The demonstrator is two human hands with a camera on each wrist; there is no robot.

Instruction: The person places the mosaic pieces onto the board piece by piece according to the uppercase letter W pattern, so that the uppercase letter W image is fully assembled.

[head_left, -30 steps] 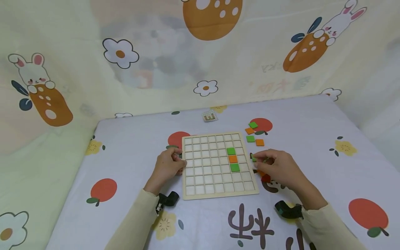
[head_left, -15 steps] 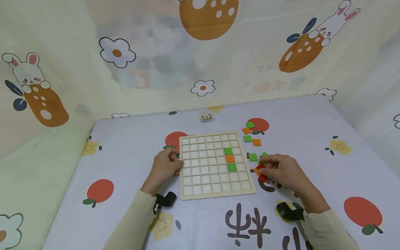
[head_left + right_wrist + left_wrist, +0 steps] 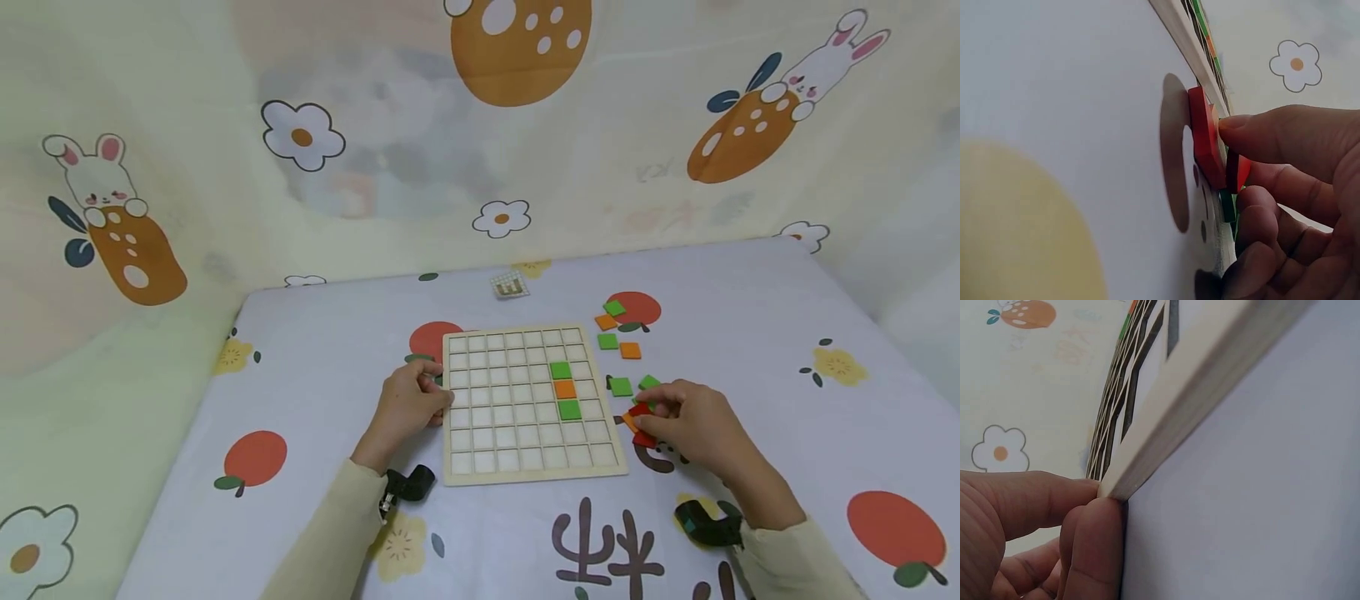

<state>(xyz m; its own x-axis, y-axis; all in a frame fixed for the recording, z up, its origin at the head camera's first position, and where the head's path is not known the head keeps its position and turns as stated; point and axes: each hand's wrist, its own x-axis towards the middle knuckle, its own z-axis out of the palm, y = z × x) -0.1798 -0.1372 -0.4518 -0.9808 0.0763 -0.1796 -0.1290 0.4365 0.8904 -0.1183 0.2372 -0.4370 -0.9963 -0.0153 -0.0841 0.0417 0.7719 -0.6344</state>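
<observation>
A wooden grid board (image 3: 495,479) lies on the cloth, with two green tiles and an orange tile (image 3: 565,389) set in one column. My left hand (image 3: 405,404) pinches the board's left edge; the thumb and a bent finger (image 3: 1094,550) meet at the wooden rim in the left wrist view. Beyond the board's right side, my right hand (image 3: 693,425) pinches a red tile (image 3: 1243,174) between thumb and fingers, low over a small pile. Another red tile (image 3: 1205,137) lies beside the fingertips, with an orange tile (image 3: 630,422) partly covered.
Green tiles, one a lone green tile (image 3: 620,387), lie just behind the pile. Farther back are a few more green and orange tiles, including an orange tile (image 3: 630,351). A small clear packet (image 3: 510,285) rests behind the board. A patterned curtain (image 3: 390,167) rises at the back.
My right hand has left a green tile beside the board and shifted toward the pile, where it now holds a red tile. The left hand stays at the board's edge.
</observation>
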